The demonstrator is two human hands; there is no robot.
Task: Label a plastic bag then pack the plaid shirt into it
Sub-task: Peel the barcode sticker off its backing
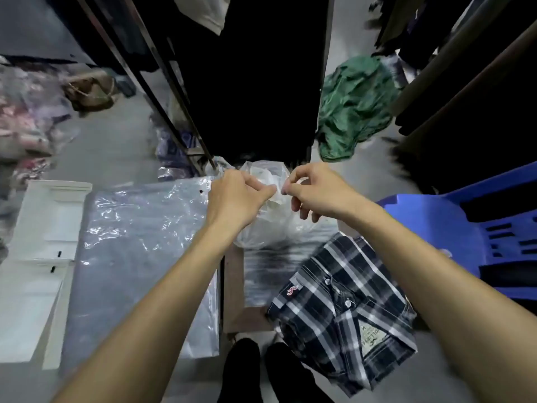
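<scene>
Folded plaid shirt (343,309); crinkled clear plastic bag (270,228)

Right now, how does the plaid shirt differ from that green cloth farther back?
The plaid shirt is folded, dark checked with white stripes, lying near the person's feet. The green cloth is plain, crumpled in a loose heap, farther off by the racks. Neither is being held: both hands work at a plastic bag.

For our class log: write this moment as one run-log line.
hands: left and right pinch plastic bag | plaid shirt: folded, unpacked
</scene>
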